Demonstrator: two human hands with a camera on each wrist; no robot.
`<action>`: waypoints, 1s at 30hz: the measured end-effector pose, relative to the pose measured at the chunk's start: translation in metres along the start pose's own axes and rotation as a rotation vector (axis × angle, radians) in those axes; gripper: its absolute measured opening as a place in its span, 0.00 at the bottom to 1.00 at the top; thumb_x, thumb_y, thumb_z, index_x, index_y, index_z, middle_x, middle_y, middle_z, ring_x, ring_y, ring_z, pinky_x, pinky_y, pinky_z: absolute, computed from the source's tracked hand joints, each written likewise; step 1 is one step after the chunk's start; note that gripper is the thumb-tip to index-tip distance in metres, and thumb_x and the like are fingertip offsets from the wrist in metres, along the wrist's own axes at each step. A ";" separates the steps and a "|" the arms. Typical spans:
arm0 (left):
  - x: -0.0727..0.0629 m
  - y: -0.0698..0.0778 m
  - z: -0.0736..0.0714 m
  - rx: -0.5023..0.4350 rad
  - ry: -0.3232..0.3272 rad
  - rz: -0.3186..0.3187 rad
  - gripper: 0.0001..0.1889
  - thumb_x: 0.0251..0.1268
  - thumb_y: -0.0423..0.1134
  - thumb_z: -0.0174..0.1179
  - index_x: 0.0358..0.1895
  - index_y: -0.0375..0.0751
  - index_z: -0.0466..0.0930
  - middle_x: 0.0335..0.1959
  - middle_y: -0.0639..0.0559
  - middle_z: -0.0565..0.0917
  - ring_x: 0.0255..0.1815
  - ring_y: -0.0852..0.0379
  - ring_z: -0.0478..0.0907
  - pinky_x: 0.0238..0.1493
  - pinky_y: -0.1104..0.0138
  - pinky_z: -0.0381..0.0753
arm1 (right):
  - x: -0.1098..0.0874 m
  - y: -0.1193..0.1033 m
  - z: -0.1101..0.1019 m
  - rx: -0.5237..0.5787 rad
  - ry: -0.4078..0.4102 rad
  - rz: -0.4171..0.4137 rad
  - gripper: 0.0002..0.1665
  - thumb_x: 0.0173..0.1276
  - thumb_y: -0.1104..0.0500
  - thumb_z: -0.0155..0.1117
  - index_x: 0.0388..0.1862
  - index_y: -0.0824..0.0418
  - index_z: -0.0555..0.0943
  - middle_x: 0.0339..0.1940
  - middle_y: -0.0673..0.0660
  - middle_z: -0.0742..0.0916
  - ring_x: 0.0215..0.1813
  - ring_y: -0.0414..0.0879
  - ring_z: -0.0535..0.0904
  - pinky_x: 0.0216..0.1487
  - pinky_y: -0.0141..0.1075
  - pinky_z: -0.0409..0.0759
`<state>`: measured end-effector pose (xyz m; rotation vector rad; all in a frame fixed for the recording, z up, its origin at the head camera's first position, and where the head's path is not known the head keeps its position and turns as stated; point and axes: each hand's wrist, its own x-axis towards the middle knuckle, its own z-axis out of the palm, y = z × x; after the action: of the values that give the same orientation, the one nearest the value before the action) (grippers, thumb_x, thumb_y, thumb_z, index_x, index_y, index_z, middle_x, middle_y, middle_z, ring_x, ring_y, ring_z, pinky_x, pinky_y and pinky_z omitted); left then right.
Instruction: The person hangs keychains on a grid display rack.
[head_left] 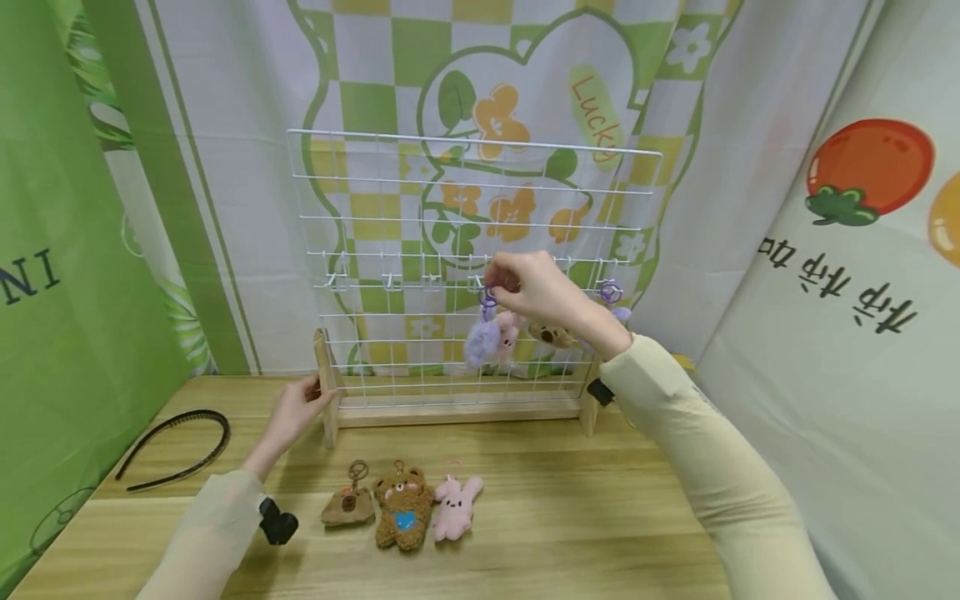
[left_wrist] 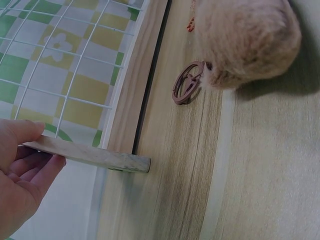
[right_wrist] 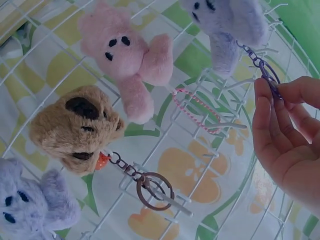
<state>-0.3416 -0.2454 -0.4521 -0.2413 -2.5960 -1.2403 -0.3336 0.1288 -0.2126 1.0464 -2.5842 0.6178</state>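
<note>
Purple keyring [right_wrist: 270, 77] pinched by right hand [head_left: 536, 286], left hand [head_left: 291, 408] gripping wooden edge post [left_wrist: 92, 152], gap before plush toys [head_left: 403, 504]

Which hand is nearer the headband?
Left. The left hand, gripping the wooden post, is right of the headband; the right hand, pinching a purple keyring, is farther right.

A fluffy lilac plush keychain [head_left: 482, 343] dangles from its pinched purple ring [right_wrist: 271, 77] before the upright, wooden-based white wire rack [head_left: 459, 413].
</note>
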 end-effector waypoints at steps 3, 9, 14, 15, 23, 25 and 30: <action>-0.001 0.001 0.000 -0.005 0.001 -0.001 0.21 0.72 0.32 0.56 0.61 0.18 0.72 0.54 0.21 0.79 0.55 0.29 0.80 0.57 0.46 0.83 | 0.005 0.001 0.002 0.003 -0.007 0.005 0.07 0.68 0.67 0.60 0.43 0.64 0.82 0.35 0.58 0.88 0.35 0.46 0.82 0.39 0.35 0.84; -0.001 0.002 0.000 -0.006 -0.001 0.001 0.21 0.73 0.32 0.56 0.61 0.18 0.72 0.55 0.22 0.79 0.56 0.29 0.80 0.58 0.46 0.83 | 0.014 0.003 0.003 -0.010 -0.006 0.000 0.06 0.68 0.68 0.60 0.42 0.65 0.82 0.34 0.60 0.87 0.34 0.47 0.81 0.37 0.36 0.81; 0.000 0.003 -0.001 -0.006 0.003 0.006 0.21 0.72 0.32 0.56 0.61 0.18 0.71 0.55 0.21 0.79 0.56 0.29 0.80 0.58 0.46 0.83 | 0.019 0.005 0.003 -0.015 -0.025 0.018 0.07 0.68 0.68 0.60 0.43 0.66 0.82 0.36 0.60 0.88 0.36 0.48 0.82 0.40 0.37 0.83; 0.000 0.004 -0.001 -0.001 0.007 0.009 0.21 0.72 0.32 0.56 0.61 0.18 0.72 0.55 0.22 0.79 0.56 0.29 0.80 0.57 0.46 0.83 | 0.021 0.005 0.003 -0.019 -0.028 0.018 0.07 0.68 0.69 0.59 0.43 0.66 0.82 0.37 0.61 0.88 0.37 0.49 0.83 0.40 0.37 0.84; 0.001 0.002 0.000 0.022 0.015 0.012 0.22 0.72 0.34 0.57 0.62 0.19 0.72 0.54 0.23 0.80 0.55 0.30 0.81 0.56 0.47 0.84 | 0.028 0.010 0.009 -0.044 -0.043 0.000 0.08 0.66 0.71 0.57 0.42 0.68 0.82 0.38 0.62 0.88 0.40 0.52 0.85 0.44 0.40 0.86; 0.001 0.001 0.000 0.019 0.016 0.011 0.22 0.72 0.34 0.57 0.62 0.19 0.72 0.54 0.22 0.80 0.55 0.30 0.81 0.56 0.47 0.84 | 0.030 0.012 0.011 -0.049 -0.043 -0.011 0.08 0.66 0.72 0.57 0.41 0.69 0.82 0.38 0.63 0.89 0.40 0.52 0.85 0.45 0.40 0.87; 0.001 -0.001 0.000 0.024 0.016 0.011 0.22 0.72 0.34 0.57 0.61 0.19 0.72 0.54 0.22 0.80 0.55 0.29 0.81 0.55 0.46 0.84 | 0.031 0.014 0.015 -0.068 -0.034 -0.034 0.07 0.66 0.73 0.57 0.40 0.70 0.82 0.38 0.63 0.89 0.40 0.52 0.86 0.45 0.40 0.87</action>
<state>-0.3426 -0.2458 -0.4521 -0.2392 -2.5903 -1.2024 -0.3668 0.1123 -0.2167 1.0860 -2.5912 0.5037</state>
